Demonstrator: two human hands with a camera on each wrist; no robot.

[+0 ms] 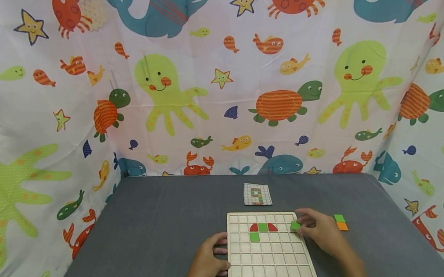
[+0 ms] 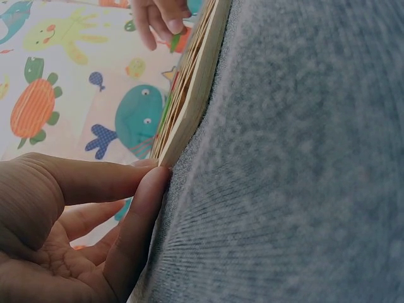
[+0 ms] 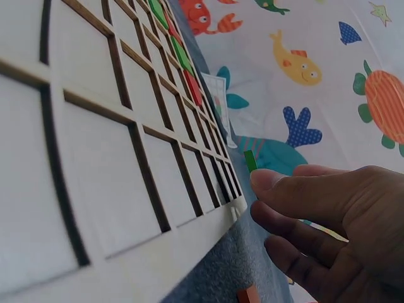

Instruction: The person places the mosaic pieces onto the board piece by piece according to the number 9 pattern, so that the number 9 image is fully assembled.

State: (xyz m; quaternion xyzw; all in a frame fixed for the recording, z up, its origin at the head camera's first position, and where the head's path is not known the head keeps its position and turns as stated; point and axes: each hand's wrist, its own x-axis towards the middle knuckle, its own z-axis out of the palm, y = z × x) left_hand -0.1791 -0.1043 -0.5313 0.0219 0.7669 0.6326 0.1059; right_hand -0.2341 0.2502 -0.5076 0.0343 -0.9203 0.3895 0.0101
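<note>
- While the left hand [image 1: 206,261] touches the left edge of the gridded board [image 1: 268,258], thumb and fingers apart, the right hand [image 1: 320,229] pinches a green tile [image 1: 295,226] at its upper right.
- Tile-to-board contact: cannot tell.
- Board's near edge: cut off.

A dark grey cloth-covered table [image 1: 166,222] carries everything, its soft fabric surface stretching from the far edge to the near side. A pale wooden board [image 1: 274,266], ruled into square cells by thin raised ridges, lies flat on it, right of the middle and toward the near side. Just beyond the board's far edge lies a small white card [image 1: 257,194] printed with a grid of coloured squares. To the right of the board, a green tile [image 1: 338,218] and an orange tile [image 1: 342,226] lie together, the green one farther away.
</note>
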